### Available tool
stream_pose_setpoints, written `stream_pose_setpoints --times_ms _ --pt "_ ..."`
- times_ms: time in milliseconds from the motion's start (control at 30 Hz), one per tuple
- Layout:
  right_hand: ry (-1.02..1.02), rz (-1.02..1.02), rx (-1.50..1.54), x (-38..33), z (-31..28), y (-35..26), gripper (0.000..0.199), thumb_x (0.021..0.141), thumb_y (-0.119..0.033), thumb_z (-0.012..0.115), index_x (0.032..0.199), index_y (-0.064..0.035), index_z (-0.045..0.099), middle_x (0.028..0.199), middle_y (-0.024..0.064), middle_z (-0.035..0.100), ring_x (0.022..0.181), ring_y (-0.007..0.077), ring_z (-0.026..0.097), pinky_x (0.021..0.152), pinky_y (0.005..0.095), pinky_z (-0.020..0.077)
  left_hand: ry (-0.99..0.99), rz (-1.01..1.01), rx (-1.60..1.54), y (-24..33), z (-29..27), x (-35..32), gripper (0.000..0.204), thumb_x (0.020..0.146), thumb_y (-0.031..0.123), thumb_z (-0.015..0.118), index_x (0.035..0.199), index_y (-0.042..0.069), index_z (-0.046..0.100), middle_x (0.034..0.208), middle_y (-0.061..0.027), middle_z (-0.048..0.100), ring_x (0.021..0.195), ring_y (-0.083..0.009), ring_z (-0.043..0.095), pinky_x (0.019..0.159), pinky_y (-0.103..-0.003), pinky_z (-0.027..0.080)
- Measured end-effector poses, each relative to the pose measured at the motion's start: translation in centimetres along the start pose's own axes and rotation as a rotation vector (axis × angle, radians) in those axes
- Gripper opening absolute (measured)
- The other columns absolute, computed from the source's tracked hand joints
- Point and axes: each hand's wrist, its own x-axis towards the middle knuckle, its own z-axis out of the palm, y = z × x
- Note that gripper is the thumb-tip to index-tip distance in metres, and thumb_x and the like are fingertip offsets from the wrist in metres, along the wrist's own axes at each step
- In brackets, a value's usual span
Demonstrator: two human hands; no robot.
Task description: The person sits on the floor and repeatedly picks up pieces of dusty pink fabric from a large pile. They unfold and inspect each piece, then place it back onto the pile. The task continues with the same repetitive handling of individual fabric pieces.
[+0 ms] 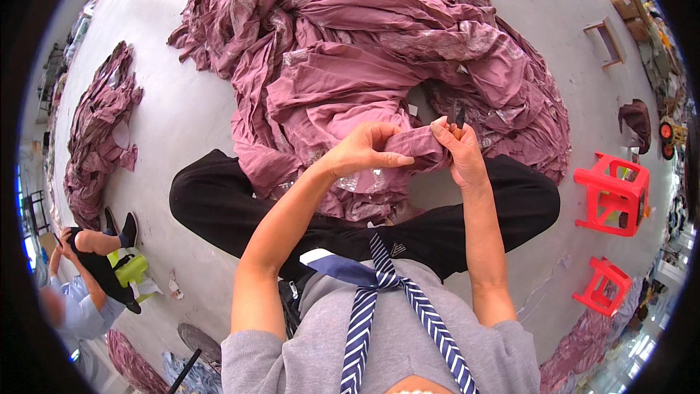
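A large heap of mauve cloth (343, 80), with patterned shiny patches, lies in front of me and spills between my legs. My left hand (372, 149) is closed on a folded band of this cloth, its thumb stretched along the near side. Beside it, my right hand (464, 153) pinches the other end of the band (419, 147) between thumb and fingers. A small dark pointed tool (459, 115) sticks up from the right hand's fingers; its kind is too small to make out. The band is held stretched between both hands, above the floor.
Two red plastic stools (612, 193) stand on the grey floor to my right, near a dark cloth bundle (636, 125). On the left lies another mauve heap (98, 138). A person (80, 284) sits at the lower left. Cardboard boxes (625, 1) stand far right.
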Motion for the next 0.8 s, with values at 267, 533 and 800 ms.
stream_pose_setpoints --times_ms 267,533,800 --pt "0.166 -0.378 -0.84 -0.7 0.9 -0.8 0.023 0.079 -0.022 0.07 0.086 -0.0027 0.058 0.063 -0.0008 0.054 0.056 0.0065 0.048 0.052 0.0223 0.0408 0.1 -0.202 -0.185 -0.4 -0.1 -0.7 0.026 0.075 0.008 0.072 0.099 0.004 0.063 0.082 0.002 0.063 0.065 -0.0012 0.053 0.055 -0.016 0.039" --pt "0.123 -0.635 -1.122 -1.8 1.0 -2.1 0.031 0.079 -0.032 0.067 0.09 -0.0053 0.056 0.066 0.0038 0.054 0.055 0.0162 0.055 0.052 0.0272 0.0447 0.144 -0.211 -0.255 1.1 0.1 -0.8 0.015 0.075 0.006 0.068 0.09 0.005 0.066 0.073 0.0027 0.062 0.057 -0.0012 0.05 0.049 -0.015 0.034" --pt "0.005 -0.812 -1.186 -0.8 0.5 -2.3 0.029 0.074 -0.023 0.072 0.091 -0.0052 0.058 0.067 0.0048 0.054 0.056 0.0176 0.055 0.05 0.0275 0.0447 0.112 -0.18 -0.267 0.8 -0.7 -0.7 0.018 0.075 0.002 0.066 0.093 0.001 0.066 0.077 -0.0017 0.065 0.064 -0.0056 0.058 0.058 -0.017 0.043"
